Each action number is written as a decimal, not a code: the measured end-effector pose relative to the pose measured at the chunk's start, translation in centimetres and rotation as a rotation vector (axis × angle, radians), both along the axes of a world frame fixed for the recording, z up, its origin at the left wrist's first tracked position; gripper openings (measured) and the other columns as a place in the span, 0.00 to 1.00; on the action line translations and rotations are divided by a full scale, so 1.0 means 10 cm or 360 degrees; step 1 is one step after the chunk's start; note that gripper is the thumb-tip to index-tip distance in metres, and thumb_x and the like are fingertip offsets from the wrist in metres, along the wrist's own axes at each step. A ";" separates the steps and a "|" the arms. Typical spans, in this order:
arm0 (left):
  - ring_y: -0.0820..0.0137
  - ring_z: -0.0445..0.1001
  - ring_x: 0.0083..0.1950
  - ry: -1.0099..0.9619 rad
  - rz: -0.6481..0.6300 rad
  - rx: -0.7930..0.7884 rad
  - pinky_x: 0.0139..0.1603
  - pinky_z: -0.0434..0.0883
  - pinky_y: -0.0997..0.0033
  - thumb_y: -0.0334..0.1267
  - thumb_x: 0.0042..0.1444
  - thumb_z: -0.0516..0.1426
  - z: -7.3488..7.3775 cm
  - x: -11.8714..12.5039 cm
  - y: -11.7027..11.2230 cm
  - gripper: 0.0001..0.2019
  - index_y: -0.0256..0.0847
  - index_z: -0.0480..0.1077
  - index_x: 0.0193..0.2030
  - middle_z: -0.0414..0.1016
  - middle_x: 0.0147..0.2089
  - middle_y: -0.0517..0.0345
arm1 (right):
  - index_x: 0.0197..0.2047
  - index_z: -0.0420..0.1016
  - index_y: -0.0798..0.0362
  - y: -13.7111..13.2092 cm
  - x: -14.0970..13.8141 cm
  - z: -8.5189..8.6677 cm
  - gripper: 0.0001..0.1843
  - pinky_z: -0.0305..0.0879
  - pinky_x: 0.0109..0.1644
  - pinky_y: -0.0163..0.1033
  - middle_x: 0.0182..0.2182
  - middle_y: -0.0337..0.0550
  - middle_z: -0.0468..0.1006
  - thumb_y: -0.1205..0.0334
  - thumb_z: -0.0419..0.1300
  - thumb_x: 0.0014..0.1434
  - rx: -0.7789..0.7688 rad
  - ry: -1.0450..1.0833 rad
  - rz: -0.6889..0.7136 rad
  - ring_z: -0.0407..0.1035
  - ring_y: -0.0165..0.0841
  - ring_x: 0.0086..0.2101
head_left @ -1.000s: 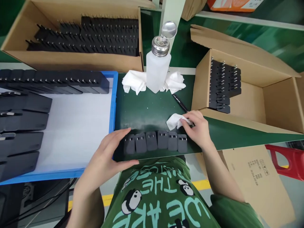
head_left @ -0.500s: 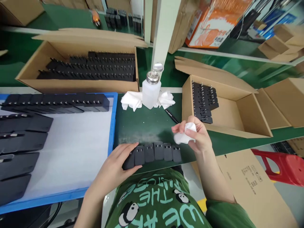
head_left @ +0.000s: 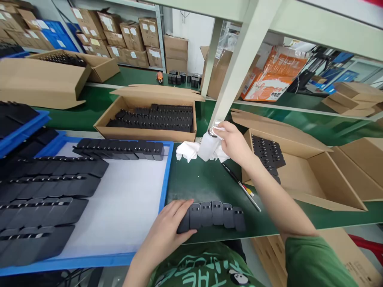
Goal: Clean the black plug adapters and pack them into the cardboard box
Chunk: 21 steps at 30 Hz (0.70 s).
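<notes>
Along the front edge of the green table lies a row of several black power adapters (head_left: 206, 214), with metal pins showing on their upper faces. My left hand (head_left: 166, 225) curls around the left end of this row, fingers and thumb gripping the end adapter (head_left: 184, 224), which is partly covered. My right hand (head_left: 236, 144) is reached forward, closed on a white wipe (head_left: 220, 132) and pressing it on the metal top of a translucent pump bottle (head_left: 206, 147). The bottle leans a little. Crumpled white wipes (head_left: 187, 150) lie beside it.
A blue tray (head_left: 170, 167) with rows of black adapters stands on the left. Open cardboard boxes holding adapters are at the back (head_left: 143, 133) and on the right (head_left: 314, 199). A black pen (head_left: 229, 172) and a thin metal rod (head_left: 251, 198) lie near the right box. A white post (head_left: 239, 59) rises behind the bottle.
My right hand has moved from above the right end of the row, forward to the bottle's top, still with the wipe. My left hand stays on the row. The view has tilted up.
</notes>
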<state>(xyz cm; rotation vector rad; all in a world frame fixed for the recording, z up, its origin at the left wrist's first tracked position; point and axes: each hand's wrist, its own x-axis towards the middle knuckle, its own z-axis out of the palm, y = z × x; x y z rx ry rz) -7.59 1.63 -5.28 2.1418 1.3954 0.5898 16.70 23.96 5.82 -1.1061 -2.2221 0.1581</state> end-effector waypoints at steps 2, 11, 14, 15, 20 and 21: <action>0.53 0.78 0.58 -0.0012 -0.0002 0.0004 0.55 0.80 0.52 0.40 0.57 0.66 -0.01 0.00 0.00 0.34 0.55 0.61 0.68 0.75 0.62 0.51 | 0.46 0.82 0.52 -0.01 0.00 -0.05 0.23 0.71 0.59 0.55 0.48 0.52 0.76 0.73 0.47 0.59 0.0045 -0.0101 -0.0007 0.71 0.46 0.52; 0.54 0.78 0.57 0.0041 -0.0053 0.0086 0.53 0.79 0.53 0.39 0.60 0.65 0.02 0.01 0.01 0.34 0.52 0.56 0.70 0.75 0.61 0.51 | 0.50 0.81 0.54 0.00 0.05 -0.04 0.25 0.71 0.59 0.57 0.49 0.54 0.77 0.74 0.46 0.60 0.0167 -0.0288 0.0001 0.72 0.47 0.51; 0.54 0.78 0.57 0.0025 -0.0067 0.0134 0.54 0.78 0.54 0.42 0.62 0.63 0.01 0.00 0.02 0.32 0.50 0.58 0.70 0.76 0.61 0.50 | 0.50 0.80 0.53 -0.01 0.04 -0.04 0.24 0.70 0.59 0.57 0.51 0.54 0.76 0.74 0.46 0.61 0.0155 -0.0326 -0.0020 0.71 0.48 0.53; 0.54 0.78 0.57 0.0026 -0.0072 0.0143 0.54 0.78 0.54 0.43 0.62 0.62 0.00 -0.01 0.02 0.31 0.49 0.58 0.70 0.76 0.61 0.49 | 0.50 0.80 0.53 0.00 0.03 -0.04 0.24 0.70 0.59 0.57 0.50 0.54 0.76 0.74 0.46 0.62 0.0161 -0.0344 -0.0033 0.71 0.47 0.53; 0.54 0.78 0.56 0.0056 -0.0094 0.0164 0.53 0.78 0.54 0.46 0.66 0.58 -0.02 -0.03 0.03 0.28 0.47 0.59 0.70 0.76 0.60 0.47 | 0.50 0.78 0.53 0.02 0.02 -0.03 0.26 0.72 0.55 0.51 0.50 0.53 0.76 0.78 0.43 0.62 0.0273 -0.0473 -0.0034 0.72 0.42 0.52; 0.53 0.78 0.56 0.0066 -0.0098 0.0170 0.52 0.78 0.54 0.47 0.66 0.58 -0.01 -0.03 0.03 0.28 0.46 0.59 0.70 0.76 0.59 0.47 | 0.50 0.78 0.54 0.03 0.03 -0.03 0.26 0.72 0.54 0.50 0.50 0.53 0.76 0.78 0.42 0.63 0.0295 -0.0493 -0.0028 0.72 0.41 0.52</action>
